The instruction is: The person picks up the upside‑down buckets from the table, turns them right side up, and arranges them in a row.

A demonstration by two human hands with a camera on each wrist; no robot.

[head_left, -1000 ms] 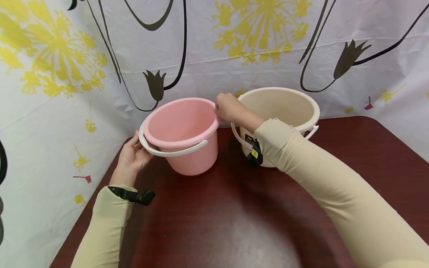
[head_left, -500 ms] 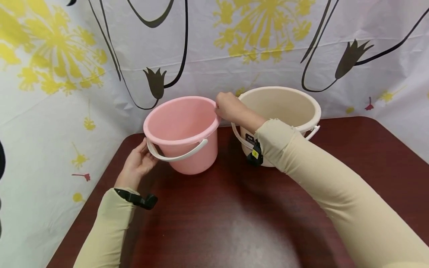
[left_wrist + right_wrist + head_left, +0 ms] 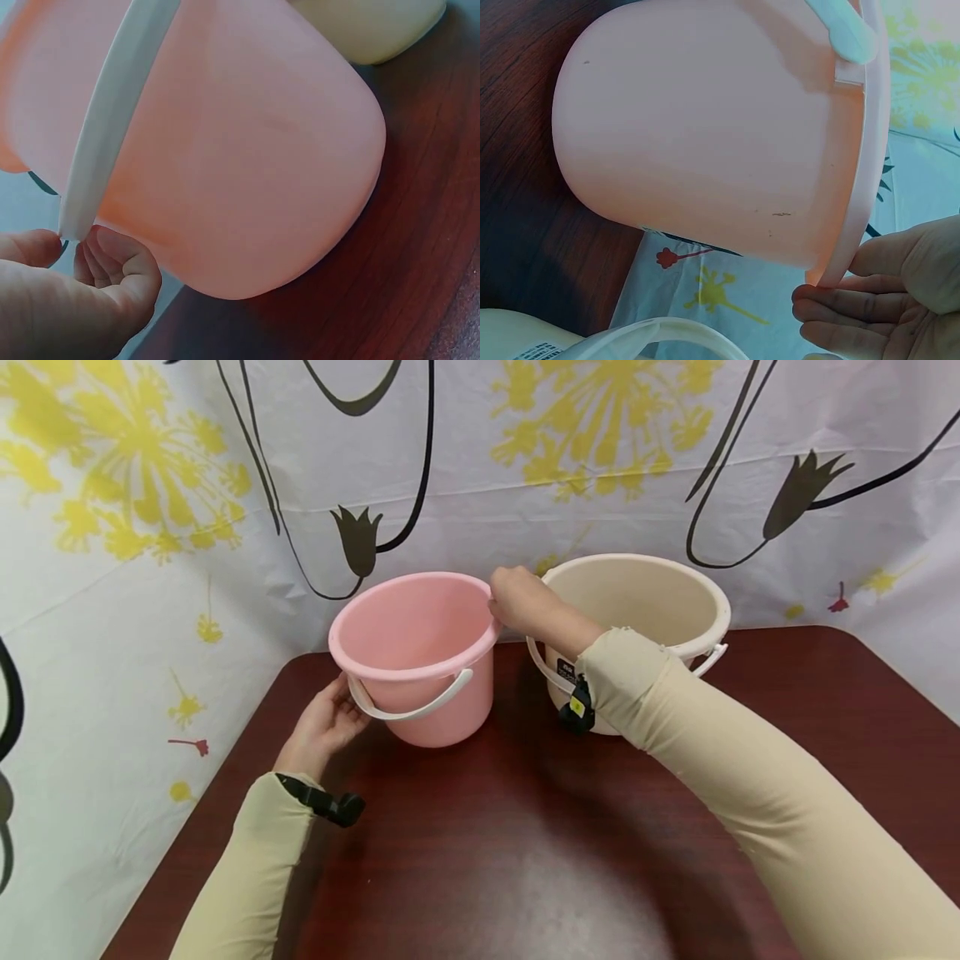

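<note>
A pink bucket [image 3: 450, 706] stands upright on the dark red-brown table, its white handle [image 3: 420, 714] hanging low across the front. At the bucket's left side is my left hand [image 3: 322, 727]. In the left wrist view, its thumb and curled fingers pinch the lower end of the handle [image 3: 112, 124]. My right hand [image 3: 521, 602] holds the right side of the pink rim. Seen from the right wrist, the thumb and fingers [image 3: 855, 304] grip that rim [image 3: 874, 165] from both sides.
A larger cream bucket [image 3: 637, 593] with its own white handle stands just right of the pink one, partly behind my right forearm. A patterned cloth [image 3: 465, 460] hangs along the back and left of the table [image 3: 465, 860].
The white handle has dropped from just below the pink rim to a lower position at the front. My left hand moved slightly right with it; my right hand stays on the rim.
</note>
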